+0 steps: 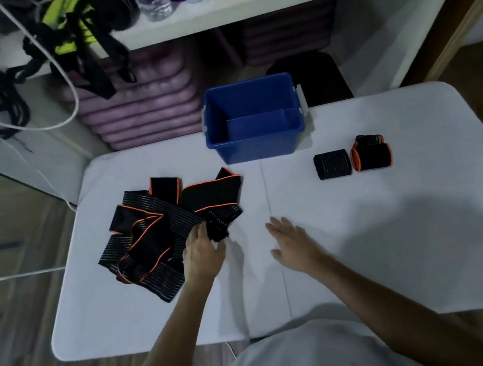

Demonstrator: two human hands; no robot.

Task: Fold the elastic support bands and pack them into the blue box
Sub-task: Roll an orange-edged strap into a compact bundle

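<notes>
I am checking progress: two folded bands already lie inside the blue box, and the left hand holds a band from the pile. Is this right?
Not quite. The head view shows the blue box holding no bands; the two folded bands lie on the white table, to the right of the box. The rest holds: the left hand grips a band from the pile.

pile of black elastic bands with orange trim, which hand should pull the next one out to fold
Left. The left hand already grips an end in the tangled pile of black, orange-trimmed elastic bands. The right hand hovers open over the bare white table, beside the pile.
</notes>
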